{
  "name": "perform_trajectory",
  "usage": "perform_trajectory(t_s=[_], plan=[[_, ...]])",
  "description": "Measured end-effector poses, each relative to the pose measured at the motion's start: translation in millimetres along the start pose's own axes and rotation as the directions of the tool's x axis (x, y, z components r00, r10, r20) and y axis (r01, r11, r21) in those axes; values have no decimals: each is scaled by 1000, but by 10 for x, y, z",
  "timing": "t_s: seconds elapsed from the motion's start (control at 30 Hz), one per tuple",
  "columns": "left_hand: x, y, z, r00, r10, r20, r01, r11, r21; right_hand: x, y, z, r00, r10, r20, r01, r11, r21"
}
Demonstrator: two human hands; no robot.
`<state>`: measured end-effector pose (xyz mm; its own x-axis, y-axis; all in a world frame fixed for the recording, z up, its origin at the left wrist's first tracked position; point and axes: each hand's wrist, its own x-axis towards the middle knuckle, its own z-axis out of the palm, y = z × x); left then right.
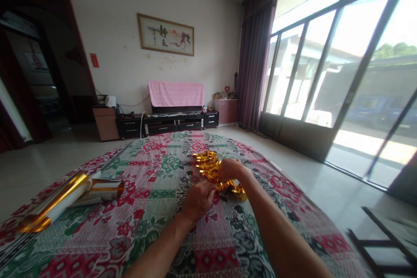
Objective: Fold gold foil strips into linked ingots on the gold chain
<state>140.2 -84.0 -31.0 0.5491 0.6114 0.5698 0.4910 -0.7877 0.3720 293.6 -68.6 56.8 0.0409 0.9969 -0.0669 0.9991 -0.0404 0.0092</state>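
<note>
Running from far left to near right over the flowered cloth [172, 221], a row of shiny gold pieces [206, 164] lies a little right of the middle of the round surface, its long axis slanting toward the person. At the far end each piece lies crosswise to that line, its own long axis close to left-right, with a narrow tip pointing left; toward the near end the hands cover part of the row, and one gold piece [240, 194] shows just below the right wrist.

The left hand [198, 202] reaches in from the near side with its fingers curled almost closed, thumb and forefinger drawn together on the gold at the row's left edge. The right hand [230, 170] bends over the row from the right, knuckles up and wrist sharply cocked, touching the gold too (its fingertips are hidden, so I cannot tell how far they are spread or whether they grip anything).

Well to the left, a gold-and-white roll [61, 208] slants from near left to far right, and a second roll [100, 193] lies nearly left-right beside it, one end facing right. Beyond the cloth stands a low black cabinet [163, 128].
</note>
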Motion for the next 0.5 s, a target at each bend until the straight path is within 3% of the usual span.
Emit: perform_trajectory(t_s=[0.23, 0.5], plan=[[18, -41, 18, 998, 51, 30, -53, 996, 71, -122, -76, -117, 1000, 1, -26, -2, 999, -51], [77, -51, 20, 1000, 1, 19, -3, 992, 123, -99, -59, -54, 999, -12, -39, 11, 999, -42]])
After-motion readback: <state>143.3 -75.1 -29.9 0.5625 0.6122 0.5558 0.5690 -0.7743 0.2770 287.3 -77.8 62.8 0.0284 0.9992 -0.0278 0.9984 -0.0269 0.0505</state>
